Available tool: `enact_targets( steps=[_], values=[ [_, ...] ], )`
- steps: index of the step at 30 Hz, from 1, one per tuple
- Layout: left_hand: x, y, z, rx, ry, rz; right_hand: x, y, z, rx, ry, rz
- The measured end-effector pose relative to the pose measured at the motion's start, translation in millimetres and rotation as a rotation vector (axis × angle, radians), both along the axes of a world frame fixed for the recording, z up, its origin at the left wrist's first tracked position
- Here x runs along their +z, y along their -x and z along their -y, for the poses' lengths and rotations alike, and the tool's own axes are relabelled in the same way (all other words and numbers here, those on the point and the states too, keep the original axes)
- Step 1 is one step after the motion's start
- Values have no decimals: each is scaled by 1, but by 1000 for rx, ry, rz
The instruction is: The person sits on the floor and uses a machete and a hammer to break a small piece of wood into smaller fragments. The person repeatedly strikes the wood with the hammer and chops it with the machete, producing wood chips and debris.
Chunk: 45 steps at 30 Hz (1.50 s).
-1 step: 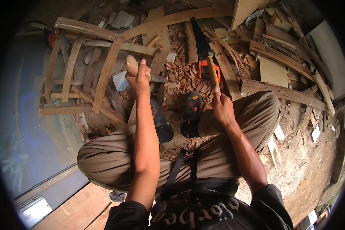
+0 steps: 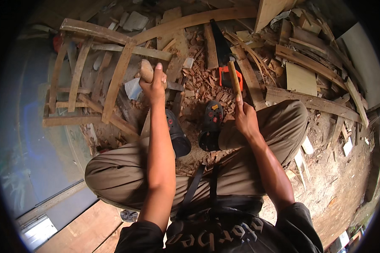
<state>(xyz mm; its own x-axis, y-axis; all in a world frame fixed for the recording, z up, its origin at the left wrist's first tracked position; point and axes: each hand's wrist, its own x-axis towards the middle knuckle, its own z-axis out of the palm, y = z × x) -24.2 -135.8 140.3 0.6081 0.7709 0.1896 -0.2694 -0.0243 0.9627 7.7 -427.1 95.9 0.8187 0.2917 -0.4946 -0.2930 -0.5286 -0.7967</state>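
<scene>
My left hand (image 2: 154, 86) is closed, thumb up, round a rounded tan-brown piece (image 2: 147, 69); whether it is wood or stone I cannot tell. Its lower part is hidden in the fist. My right hand (image 2: 245, 119) grips a slim wooden stick (image 2: 233, 75), with the thumb laid along it and the far end pointing away from me. Just beyond the stick, a handsaw (image 2: 224, 76) with an orange and black handle lies on the ground, its dark blade stretching away. The two hands are well apart, one above each side of my feet.
Reddish wood chips (image 2: 202, 80) cover the ground around my dark clogs (image 2: 213, 116). A wooden frame of slats (image 2: 118, 80) stands at the left beside a grey-blue panel (image 2: 42, 139). Piled planks (image 2: 312, 65) and a yellowish board (image 2: 300, 79) lie at the right.
My left hand and the tan-brown piece have shifted very slightly up and to the right. My right hand, the stick and the saw have stayed put.
</scene>
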Motion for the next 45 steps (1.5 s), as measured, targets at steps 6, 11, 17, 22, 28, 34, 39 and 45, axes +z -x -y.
enact_targets(
  steps=[6, 11, 17, 22, 28, 34, 39, 45],
  values=[
    [-13, -20, -1, -15, -179, -136, -6, -5, -2, -19, -1, -24],
    [-6, -27, -4, 13, -158, 5, -8, -6, -1, -43, -3, -70],
    [2, -10, -23, -25, 118, 223, -6, -6, -2, -34, -28, -95],
    [12, -5, -4, -38, -11, 61, -5, -4, -1, -29, -24, -92],
    [12, -4, 11, -79, -99, -10, -9, -2, 2, -26, -19, -78],
    [14, -6, 13, -100, -233, -58, -1, -3, 1, -31, -34, -85],
    [10, -7, 11, -122, -279, -48, -9, -4, 2, -24, -20, -63],
    [6, -6, 10, -126, -228, -41, -13, -4, 2, -18, -12, -64]
  ],
)
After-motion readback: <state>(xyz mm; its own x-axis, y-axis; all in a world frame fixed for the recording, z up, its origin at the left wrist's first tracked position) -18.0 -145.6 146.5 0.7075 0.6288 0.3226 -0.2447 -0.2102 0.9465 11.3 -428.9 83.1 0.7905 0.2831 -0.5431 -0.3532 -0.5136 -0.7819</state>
